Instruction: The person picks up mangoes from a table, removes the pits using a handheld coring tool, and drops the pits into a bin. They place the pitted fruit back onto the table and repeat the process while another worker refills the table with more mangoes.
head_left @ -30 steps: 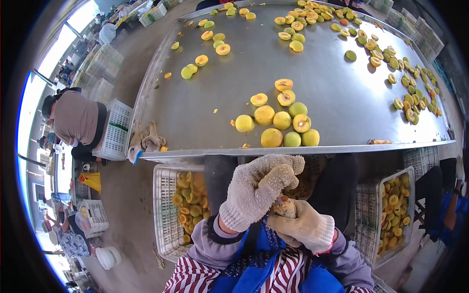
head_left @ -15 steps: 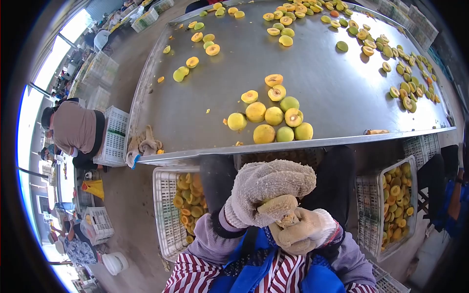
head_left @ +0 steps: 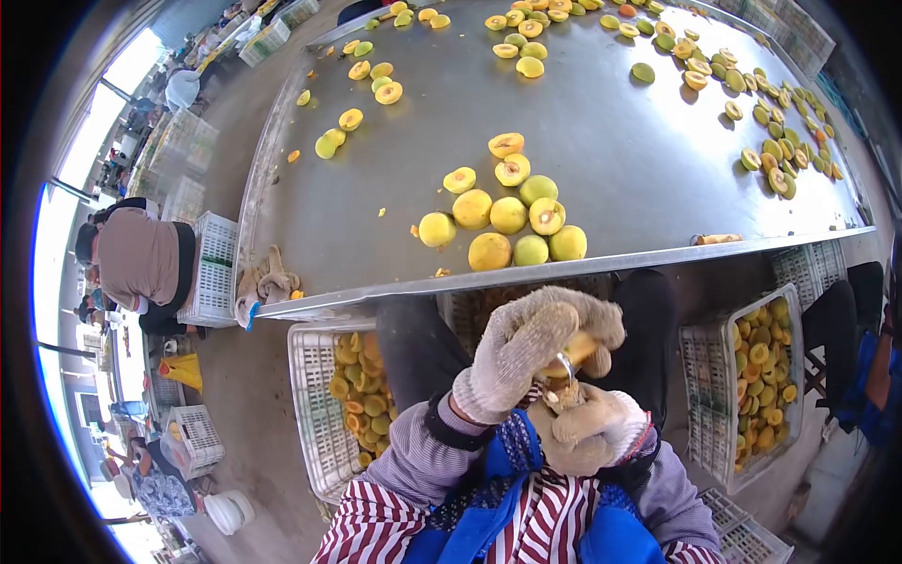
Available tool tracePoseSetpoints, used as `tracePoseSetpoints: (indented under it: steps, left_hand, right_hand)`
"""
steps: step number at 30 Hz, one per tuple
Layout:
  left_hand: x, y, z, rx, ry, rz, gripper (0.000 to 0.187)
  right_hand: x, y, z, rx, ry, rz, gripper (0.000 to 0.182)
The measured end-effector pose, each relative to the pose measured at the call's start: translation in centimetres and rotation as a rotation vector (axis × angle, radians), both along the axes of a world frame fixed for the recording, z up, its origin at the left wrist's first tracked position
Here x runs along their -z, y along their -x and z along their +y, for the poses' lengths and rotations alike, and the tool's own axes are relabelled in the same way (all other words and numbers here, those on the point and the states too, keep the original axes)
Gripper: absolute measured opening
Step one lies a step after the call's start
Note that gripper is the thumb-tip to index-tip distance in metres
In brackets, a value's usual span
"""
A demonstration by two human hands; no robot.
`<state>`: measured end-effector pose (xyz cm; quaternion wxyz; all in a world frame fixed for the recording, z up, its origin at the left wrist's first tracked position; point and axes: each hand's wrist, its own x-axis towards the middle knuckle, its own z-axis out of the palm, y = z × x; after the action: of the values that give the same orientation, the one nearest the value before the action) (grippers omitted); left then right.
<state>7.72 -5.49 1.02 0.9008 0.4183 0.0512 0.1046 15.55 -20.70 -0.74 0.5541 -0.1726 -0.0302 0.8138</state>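
Note:
Above my lap, my left hand (head_left: 540, 343), in a thick knitted glove, has its fingers wrapped round a yellow fruit piece (head_left: 581, 350). Just below it, my right hand (head_left: 587, 434), also gloved, is closed on a small tool whose curved metal loop (head_left: 565, 365) touches or nearly touches the fruit. Tan bits (head_left: 564, 397) cling near the tool's base. Beyond my hands, a group of whole and halved yellow-green fruits (head_left: 508, 215) sits near the front edge of the metal table (head_left: 376, 254).
Crates of fruit halves stand at left (head_left: 310, 414) and right (head_left: 711, 404) of my legs. More halves (head_left: 695, 80) lie across the table. A spare glove (head_left: 272, 282) rests on its left corner, a tan stick (head_left: 717, 239) near its front edge. Another person (head_left: 141, 258) is at far left.
My left hand has turned and lifted its fingers, so the fruit piece and metal loop now show. The view has shifted slightly, moving the table contents left and up.

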Motion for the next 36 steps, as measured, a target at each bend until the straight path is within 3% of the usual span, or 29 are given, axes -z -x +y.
tracePoseSetpoints:
  steps: [1,4,5,7,9,13,14,15,16,18,20,21,22,23,25,27,28,31,32,34,36]
  left_hand:
    - [0.2,-0.5,-0.3,0.001,-0.001,0.0,0.033]
    - [1.1,-1.9,-0.6,-0.3,-0.311,0.304,0.052]
    - [1.5,-2.2,-0.1,-0.299,-0.312,0.306,0.052]
    - [2.6,-2.5,1.5,-0.37,-0.269,0.355,0.054]
    - [2.3,-1.6,2.5,-0.403,-0.205,0.377,0.045]
    - [2.8,5.0,6.9,-0.702,-0.576,0.585,0.046]
    - [5.1,8.7,10.0,-0.684,-0.868,0.747,0.04]
    - [4.4,9.5,11.6,-0.645,-1.165,0.905,0.035]
    - [4.1,9.9,11.9,-0.649,-1.171,0.913,0.035]
    - [3.4,10.4,12.4,-0.306,-2.342,1.058,0.033]
    - [5.4,7.4,13.6,-0.514,-1.82,0.829,0.042]
    - [6.4,5.4,14.6,-0.458,-1.69,0.777,0.046]
    - [7.4,3.2,15.6,-0.403,-1.561,0.72,0.051]
    - [8.9,0.8,16.2,-0.405,-1.638,0.824,0.054]
    - [9.9,-2.5,17.7,-0.398,-1.713,0.92,0.057]
    - [10.0,-4.3,18.6,-0.131,-1.612,1.065,0.063]
    - [10.3,-4.1,18.6,-0.128,-1.615,1.06,0.063]
    - [11.2,-1.2,17.9,-0.365,-0.172,0.504,0.062]
    - [11.3,-0.4,16.8,-0.363,-0.171,0.513,0.062]
    - [9.0,0.4,13.5,-0.165,0.181,0.163,0.065]
    - [7.1,0.5,10.4,-0.19,0.188,0.211,0.074]
  right_hand:
    - [-0.1,-0.2,0.0,0.042,0.02,-0.011,0.018]
    - [0.5,-0.7,-0.2,0.118,0.112,-0.125,0.017]
    - [0.5,-0.8,-0.2,0.118,0.111,-0.122,0.017]
    - [0.4,-1.2,0.1,-0.129,0.088,-0.225,0.019]
    - [-0.3,-0.8,0.3,-0.121,0.179,-0.332,0.018]
    - [0.8,-2.1,0.8,-0.035,0.324,-0.544,0.02]
    - [0.7,-2.4,0.8,0.012,0.349,-0.603,0.02]
    - [0.8,-2.7,1.0,0.067,0.374,-0.659,0.02]
    - [1.1,-3.0,1.3,0.039,0.403,-0.66,0.018]
    - [0.9,-2.5,3.0,0.084,0.373,-0.71,0.016]
    - [1.6,-1.8,3.9,0.129,0.324,-0.839,0.019]
    - [1.6,-1.5,4.1,0.124,0.323,-0.842,0.019]
    - [1.5,-1.2,4.4,0.146,0.27,-1.097,0.021]
    - [1.4,-1.1,4.6,0.17,0.215,-1.351,0.023]
    - [1.6,-1.3,4.4,0.11,0.261,-1.297,0.026]
    - [1.5,-1.2,4.0,0.178,0.284,-1.327,0.024]
    - [1.9,-1.1,3.6,0.183,0.287,-1.327,0.024]
    - [2.6,-1.0,3.2,0.298,0.234,-1.35,0.027]
    - [2.2,-0.9,3.4,0.301,0.246,-1.371,0.027]
    - [1.1,-0.8,4.0,0.29,0.245,-1.395,0.027]
    - [0.3,-0.7,4.2,0.279,0.24,-1.399,0.027]
